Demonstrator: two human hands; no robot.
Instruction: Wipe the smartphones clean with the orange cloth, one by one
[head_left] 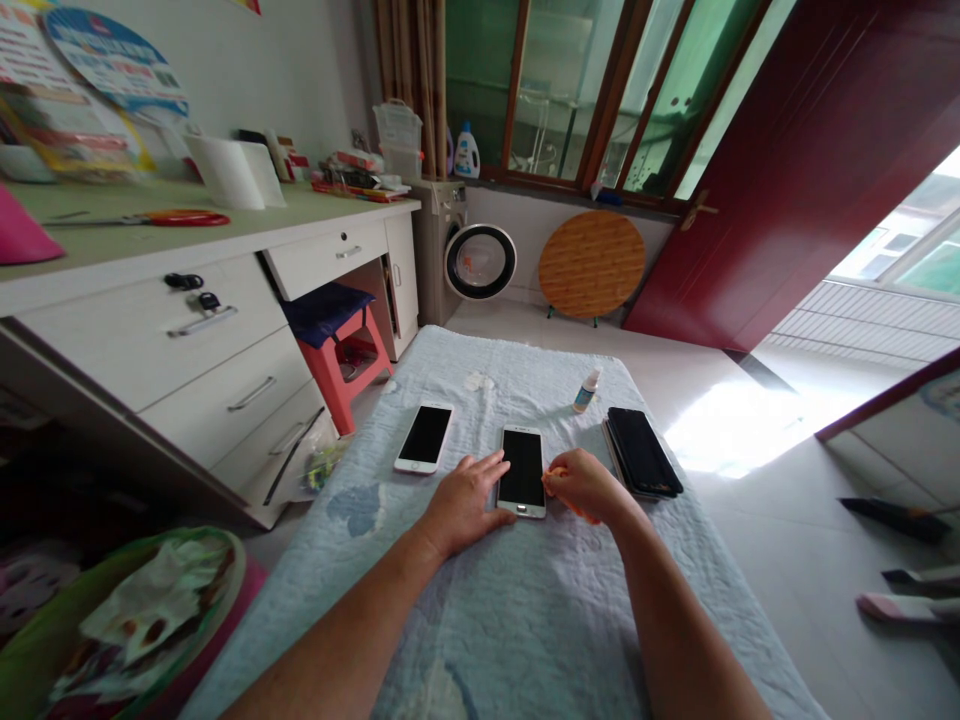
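Note:
A white-framed smartphone (522,468) lies screen up on the pale blue quilted cover (510,610). Along its left edge rests my left hand (466,503), fingers stretched out and touching the phone. My right hand (586,482) is closed on an orange cloth (556,476), which it presses against the phone's right edge. Part of the cloth hangs out under the hand. Another white smartphone (425,438) lies to the left, its screen dark. At the right, a black phone (643,450) sits on top of a lighter flat thing. A small spray bottle (587,390) stands behind them.
A desk with drawers (217,310) runs along the left, with a red stool (349,355) under it. At the lower left stands a bin (232,560) with crumpled tissue. Farther back are a washing machine (437,250) with its door open and a round wooden tabletop (592,262).

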